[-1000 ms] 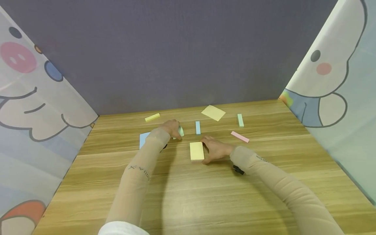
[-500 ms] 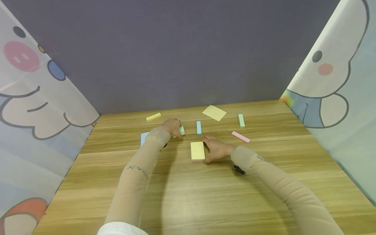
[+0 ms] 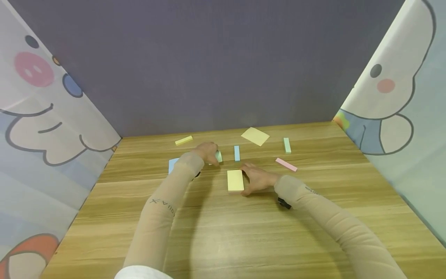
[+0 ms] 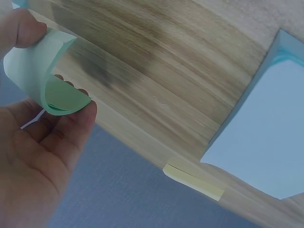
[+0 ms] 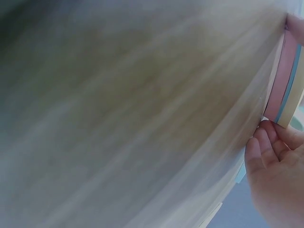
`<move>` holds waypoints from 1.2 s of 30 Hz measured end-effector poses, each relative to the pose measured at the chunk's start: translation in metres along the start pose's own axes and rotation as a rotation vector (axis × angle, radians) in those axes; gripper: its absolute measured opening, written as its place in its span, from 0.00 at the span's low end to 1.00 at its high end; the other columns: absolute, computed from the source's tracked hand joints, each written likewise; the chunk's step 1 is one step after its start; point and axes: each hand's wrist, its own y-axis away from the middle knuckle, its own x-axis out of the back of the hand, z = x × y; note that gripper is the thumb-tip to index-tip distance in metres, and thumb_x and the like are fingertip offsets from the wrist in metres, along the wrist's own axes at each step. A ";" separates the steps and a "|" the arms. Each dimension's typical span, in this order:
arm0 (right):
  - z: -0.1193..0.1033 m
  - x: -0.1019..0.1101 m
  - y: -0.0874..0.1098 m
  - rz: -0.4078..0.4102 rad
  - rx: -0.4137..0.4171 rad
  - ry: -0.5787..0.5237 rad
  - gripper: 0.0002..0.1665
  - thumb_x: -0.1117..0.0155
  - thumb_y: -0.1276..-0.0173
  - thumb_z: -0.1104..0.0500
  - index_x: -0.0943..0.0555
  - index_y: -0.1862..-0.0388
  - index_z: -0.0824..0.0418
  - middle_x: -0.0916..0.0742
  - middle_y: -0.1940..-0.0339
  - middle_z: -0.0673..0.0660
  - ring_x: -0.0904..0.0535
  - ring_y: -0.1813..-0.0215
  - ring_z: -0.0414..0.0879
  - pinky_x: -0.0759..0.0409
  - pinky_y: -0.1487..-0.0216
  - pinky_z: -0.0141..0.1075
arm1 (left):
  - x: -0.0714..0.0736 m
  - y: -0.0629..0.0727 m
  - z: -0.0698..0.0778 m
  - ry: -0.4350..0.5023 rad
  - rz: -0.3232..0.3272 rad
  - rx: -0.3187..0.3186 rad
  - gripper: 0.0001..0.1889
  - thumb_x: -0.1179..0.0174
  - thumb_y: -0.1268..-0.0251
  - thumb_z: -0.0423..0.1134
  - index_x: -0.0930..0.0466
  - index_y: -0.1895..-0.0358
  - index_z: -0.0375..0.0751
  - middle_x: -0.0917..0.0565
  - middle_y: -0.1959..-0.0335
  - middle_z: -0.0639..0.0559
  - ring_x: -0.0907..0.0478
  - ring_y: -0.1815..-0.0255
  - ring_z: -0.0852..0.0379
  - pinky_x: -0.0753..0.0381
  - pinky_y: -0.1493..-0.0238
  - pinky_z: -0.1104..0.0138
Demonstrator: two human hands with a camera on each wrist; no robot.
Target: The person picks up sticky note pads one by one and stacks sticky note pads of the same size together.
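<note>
My left hand [image 3: 208, 153] pinches a light green sticky note pad [image 4: 28, 66] between thumb and fingers. In the left wrist view the pad is bent into a deep curve, with its loose ends apart. My right hand [image 3: 258, 179] grips a stack of sticky note pads [image 3: 235, 180] from its right side, thumb at the near corner and fingers at the far one. The stack's top is pale yellow. Its edge in the right wrist view has a pink layer [image 5: 283, 71], a thin blue one and a yellow one. A blue sticky note pad [image 4: 261, 128] lies left, partly behind my left forearm.
Several narrow sticky strips lie around: yellow [image 3: 183, 140], blue [image 3: 237, 153], green [image 3: 287, 145] and pink [image 3: 286, 164]. A pale yellow square pad [image 3: 255, 136] lies near the back edge. A dark panel [image 3: 223, 69] stands behind the wooden table [image 3: 223, 240], with printed curtains either side.
The head view has shifted slightly. Both hands keep nearly the same places, the left still on the green pad and the right still on the stack.
</note>
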 end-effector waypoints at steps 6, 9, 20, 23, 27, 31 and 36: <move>0.000 0.000 0.000 0.007 0.009 -0.004 0.59 0.26 0.57 0.43 0.44 0.32 0.67 0.40 0.30 0.64 0.49 0.28 0.58 0.43 0.31 0.50 | 0.000 0.001 0.000 -0.001 0.008 0.005 0.27 0.34 0.54 0.48 0.25 0.50 0.38 0.24 0.59 0.50 0.26 0.62 0.54 0.23 0.63 0.67; 0.001 0.000 0.000 0.005 0.008 -0.005 0.59 0.27 0.56 0.43 0.44 0.31 0.66 0.41 0.29 0.63 0.49 0.28 0.58 0.44 0.31 0.50 | 0.000 0.001 0.001 0.005 0.011 0.002 0.26 0.35 0.55 0.47 0.25 0.51 0.37 0.24 0.59 0.49 0.26 0.63 0.54 0.23 0.63 0.67; -0.001 0.002 0.001 -0.008 0.001 -0.009 0.59 0.27 0.56 0.43 0.44 0.31 0.66 0.41 0.29 0.63 0.48 0.28 0.57 0.42 0.31 0.50 | 0.005 0.004 0.012 0.001 0.014 -0.025 0.26 0.36 0.55 0.45 0.25 0.51 0.38 0.24 0.59 0.50 0.27 0.63 0.54 0.23 0.63 0.66; -0.001 0.003 0.001 -0.007 0.009 -0.001 0.59 0.27 0.55 0.43 0.44 0.31 0.66 0.39 0.31 0.62 0.47 0.29 0.57 0.41 0.32 0.49 | 0.005 0.005 0.015 0.005 0.010 -0.028 0.26 0.36 0.55 0.45 0.26 0.50 0.37 0.24 0.58 0.50 0.27 0.62 0.54 0.23 0.61 0.66; -0.001 0.003 0.001 -0.010 0.016 0.000 0.58 0.27 0.55 0.43 0.44 0.31 0.66 0.38 0.31 0.62 0.45 0.30 0.56 0.40 0.32 0.49 | 0.005 0.006 0.018 -0.004 0.004 -0.025 0.27 0.36 0.54 0.46 0.26 0.49 0.38 0.24 0.57 0.51 0.27 0.61 0.54 0.24 0.60 0.66; -0.001 0.003 0.001 -0.021 0.007 -0.010 0.58 0.28 0.54 0.43 0.45 0.31 0.66 0.40 0.30 0.62 0.47 0.29 0.57 0.41 0.32 0.50 | 0.006 0.006 0.020 -0.001 0.004 -0.031 0.27 0.36 0.54 0.46 0.26 0.48 0.38 0.24 0.57 0.50 0.27 0.61 0.54 0.23 0.60 0.66; -0.001 0.003 0.001 -0.021 0.011 0.006 0.58 0.28 0.54 0.42 0.44 0.31 0.66 0.39 0.31 0.61 0.46 0.29 0.56 0.41 0.32 0.50 | 0.008 0.007 0.023 -0.004 0.003 -0.030 0.28 0.35 0.54 0.47 0.26 0.47 0.38 0.24 0.57 0.50 0.27 0.61 0.55 0.23 0.60 0.66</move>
